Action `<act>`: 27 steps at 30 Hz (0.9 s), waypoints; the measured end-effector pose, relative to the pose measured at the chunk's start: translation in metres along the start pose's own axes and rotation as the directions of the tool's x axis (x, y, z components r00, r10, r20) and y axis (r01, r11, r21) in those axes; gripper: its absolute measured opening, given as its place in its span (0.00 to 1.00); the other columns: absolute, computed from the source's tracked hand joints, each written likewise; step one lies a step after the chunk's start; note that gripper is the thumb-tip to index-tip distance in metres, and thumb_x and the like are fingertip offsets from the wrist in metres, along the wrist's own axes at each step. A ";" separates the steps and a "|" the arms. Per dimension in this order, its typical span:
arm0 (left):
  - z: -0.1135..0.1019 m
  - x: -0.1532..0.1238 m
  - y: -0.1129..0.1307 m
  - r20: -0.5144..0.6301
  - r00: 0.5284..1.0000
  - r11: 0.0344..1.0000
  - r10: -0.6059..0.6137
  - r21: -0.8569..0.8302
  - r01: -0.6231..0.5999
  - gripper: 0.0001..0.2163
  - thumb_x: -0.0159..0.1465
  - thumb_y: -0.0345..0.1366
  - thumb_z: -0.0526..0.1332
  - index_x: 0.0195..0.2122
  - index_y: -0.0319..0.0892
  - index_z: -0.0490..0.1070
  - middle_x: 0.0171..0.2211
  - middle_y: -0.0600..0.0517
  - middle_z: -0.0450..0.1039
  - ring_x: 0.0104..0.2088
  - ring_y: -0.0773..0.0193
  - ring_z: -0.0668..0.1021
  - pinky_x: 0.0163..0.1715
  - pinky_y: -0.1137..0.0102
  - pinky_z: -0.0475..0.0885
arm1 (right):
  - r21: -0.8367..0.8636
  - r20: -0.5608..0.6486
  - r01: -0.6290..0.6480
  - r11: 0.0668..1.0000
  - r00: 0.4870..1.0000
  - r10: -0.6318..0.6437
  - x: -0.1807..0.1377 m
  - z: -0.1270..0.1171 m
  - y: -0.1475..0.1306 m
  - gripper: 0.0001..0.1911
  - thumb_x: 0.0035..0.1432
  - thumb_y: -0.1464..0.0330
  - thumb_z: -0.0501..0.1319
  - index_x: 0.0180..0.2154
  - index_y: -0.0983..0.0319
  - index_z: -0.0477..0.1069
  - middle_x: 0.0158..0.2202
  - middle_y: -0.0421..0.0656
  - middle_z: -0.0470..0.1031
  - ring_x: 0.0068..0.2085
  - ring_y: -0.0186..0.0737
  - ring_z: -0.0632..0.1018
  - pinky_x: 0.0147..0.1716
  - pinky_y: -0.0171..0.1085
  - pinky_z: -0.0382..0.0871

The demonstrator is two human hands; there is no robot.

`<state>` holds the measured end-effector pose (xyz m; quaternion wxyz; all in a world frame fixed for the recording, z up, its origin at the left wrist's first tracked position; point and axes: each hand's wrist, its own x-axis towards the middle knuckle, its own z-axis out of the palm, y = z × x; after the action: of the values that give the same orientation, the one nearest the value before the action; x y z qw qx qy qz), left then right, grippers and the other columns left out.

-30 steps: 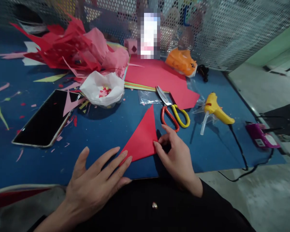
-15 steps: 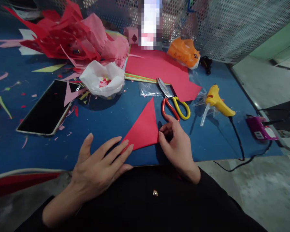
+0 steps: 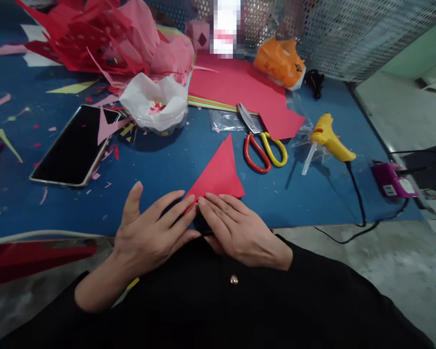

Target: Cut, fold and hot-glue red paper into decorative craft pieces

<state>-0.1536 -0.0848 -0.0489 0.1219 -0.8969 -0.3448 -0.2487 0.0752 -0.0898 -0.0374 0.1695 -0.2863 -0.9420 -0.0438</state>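
Note:
A red paper folded into a triangle (image 3: 221, 170) lies on the blue table (image 3: 167, 165) near its front edge. My left hand (image 3: 152, 231) lies flat with fingers stretched out, its fingertips on the triangle's lower left corner. My right hand (image 3: 236, 230) also lies flat, fingers extended leftward along the triangle's bottom edge, fingertips almost meeting the left hand's. Neither hand grips anything.
Red-and-yellow scissors (image 3: 262, 145) lie just beyond the triangle. A yellow glue gun (image 3: 329, 143) with a black cord, a purple box (image 3: 392, 178), a phone (image 3: 72, 145), a white bowl of scraps (image 3: 156, 104), red sheets (image 3: 240, 87) and crumpled red and pink paper (image 3: 105, 39) surround them.
My right hand has moved from the triangle's right corner to its bottom edge, flattening leftward toward the left hand. The view has tilted down a little.

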 end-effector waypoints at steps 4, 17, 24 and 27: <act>0.000 -0.001 -0.001 0.012 1.000 1.000 0.014 0.010 -0.014 0.15 0.69 0.43 0.61 0.54 0.44 0.74 0.49 0.49 0.82 0.50 0.52 0.82 0.70 0.47 0.34 | -0.091 0.024 -0.001 0.996 1.000 0.003 -0.001 0.001 -0.005 0.27 0.71 0.65 0.51 0.59 0.84 0.64 0.59 0.65 0.72 0.62 0.57 0.74 0.60 0.50 0.70; 0.002 -0.004 -0.003 -0.010 0.999 0.999 0.034 -0.017 -0.034 0.20 0.67 0.43 0.64 0.60 0.50 0.71 0.51 0.50 0.81 0.52 0.50 0.80 0.70 0.44 0.36 | -0.204 -0.074 -0.274 0.940 0.961 0.265 -0.051 -0.022 0.005 0.31 0.68 0.66 0.55 0.67 0.77 0.55 0.57 0.60 0.75 0.61 0.56 0.74 0.58 0.53 0.71; -0.002 0.000 0.000 -0.007 0.997 0.996 0.083 0.045 -0.083 0.21 0.66 0.43 0.66 0.56 0.37 0.74 0.50 0.47 0.81 0.50 0.49 0.81 0.70 0.47 0.32 | -0.045 0.026 -0.136 0.990 0.990 0.137 -0.018 -0.007 0.003 0.25 0.71 0.64 0.53 0.61 0.74 0.66 0.60 0.56 0.73 0.63 0.51 0.73 0.62 0.49 0.68; -0.006 -0.015 0.001 -0.035 0.999 0.998 0.026 0.054 -0.024 0.20 0.64 0.40 0.67 0.57 0.43 0.73 0.52 0.50 0.80 0.52 0.50 0.81 0.70 0.48 0.34 | -0.082 0.038 -0.127 0.989 0.991 0.130 -0.022 -0.004 0.007 0.22 0.70 0.67 0.54 0.59 0.74 0.70 0.60 0.55 0.74 0.61 0.51 0.75 0.59 0.49 0.71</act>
<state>-0.1651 -0.0962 -0.0520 0.1552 -0.8930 -0.3378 -0.2537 0.0976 -0.0960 -0.0412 0.1403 -0.3537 -0.9226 -0.0638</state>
